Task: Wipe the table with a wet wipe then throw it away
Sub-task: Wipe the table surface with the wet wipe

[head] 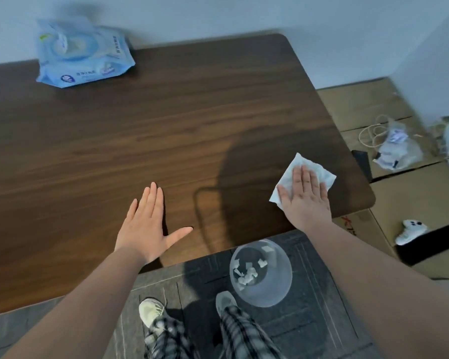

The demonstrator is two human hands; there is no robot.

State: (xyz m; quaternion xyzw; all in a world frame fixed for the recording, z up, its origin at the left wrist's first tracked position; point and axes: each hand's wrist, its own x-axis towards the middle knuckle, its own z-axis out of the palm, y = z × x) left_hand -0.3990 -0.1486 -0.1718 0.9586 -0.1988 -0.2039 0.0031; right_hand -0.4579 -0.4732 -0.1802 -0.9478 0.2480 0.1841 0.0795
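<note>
A white wet wipe (319,171) lies spread on the dark wooden table (166,120) near its front right corner. My right hand (306,195) presses flat on the wipe, fingers together and extended. My left hand (147,224) rests flat on the table near the front edge, fingers straight and thumb spread, holding nothing. A blue pack of wet wipes (82,55) sits at the far left of the table by the wall. A translucent waste bin (261,272) stands on the floor below the table's front edge, with several crumpled white wipes inside.
Flattened cardboard (399,198) covers the floor to the right of the table, with a plastic bag and cord (397,146) and a white game controller (410,230) on it. My feet in light sneakers (151,310) stand on a dark mat beside the bin.
</note>
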